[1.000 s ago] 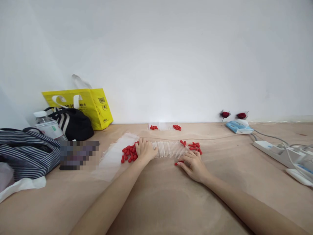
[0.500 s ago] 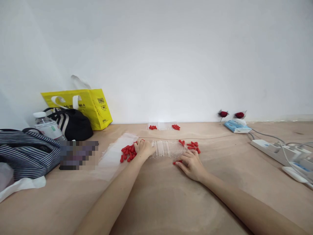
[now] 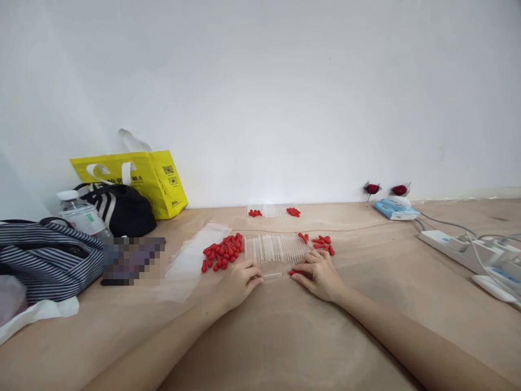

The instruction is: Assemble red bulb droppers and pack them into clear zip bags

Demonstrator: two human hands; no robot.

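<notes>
My left hand (image 3: 243, 281) pinches one end of a clear glass dropper tube (image 3: 272, 276), whose other end points right. Opposite it, my right hand (image 3: 318, 276) grips a red rubber dropper bulb (image 3: 292, 273) between thumb and fingers; most of the bulb is hidden. A small gap separates tube and bulb. Just beyond both hands lies a row of clear tubes (image 3: 277, 247) side by side. Left of the row is a pile of red bulbs (image 3: 223, 251). A smaller group of red bulbs (image 3: 322, 243) rests at its right end, behind my right hand.
Clear plastic bags (image 3: 191, 260) lie flat at the left. Bagged red bulbs (image 3: 293, 212) sit by the wall. A yellow bag (image 3: 169, 184), a bottle (image 3: 83, 214) and a striped bag (image 3: 52, 258) stand left. Tissues (image 3: 394, 209) and a power strip (image 3: 456, 247) are right.
My left hand has come away from the left end of the tube row toward me, with one glass tube in its fingers. My right hand stays nearly still with its bulb.
</notes>
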